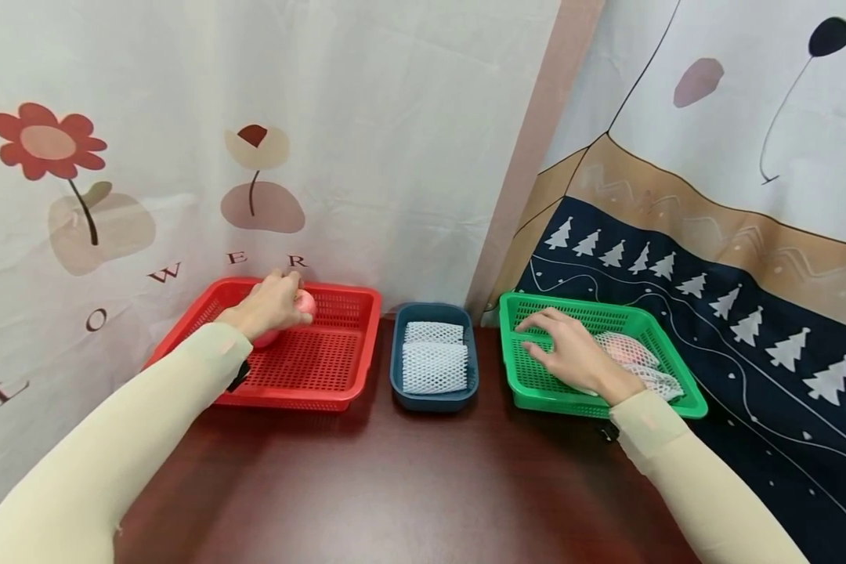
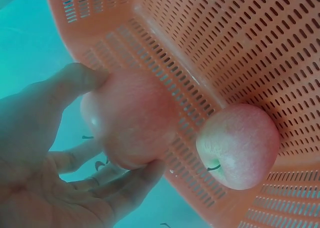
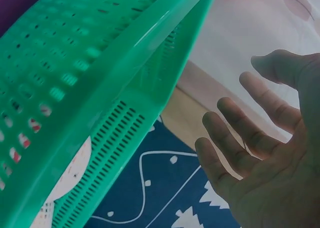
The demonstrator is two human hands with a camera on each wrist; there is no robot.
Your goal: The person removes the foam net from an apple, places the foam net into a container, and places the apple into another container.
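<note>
Over the red basket, my left hand grips an apple between thumb and fingertips. A second pinkish apple with a short stem sits inside that basket, mostly covered by the hand in the head view. On the other side, my right hand hovers over the green basket, fingers spread and loosely bent, holding nothing. Beside it in that basket lie apples in white foam nets, partly hidden by the wrist.
Between the two baskets stands a small dark blue tray holding white foam nets. All of them rest on a dark brown table. Printed curtains hang right behind the baskets.
</note>
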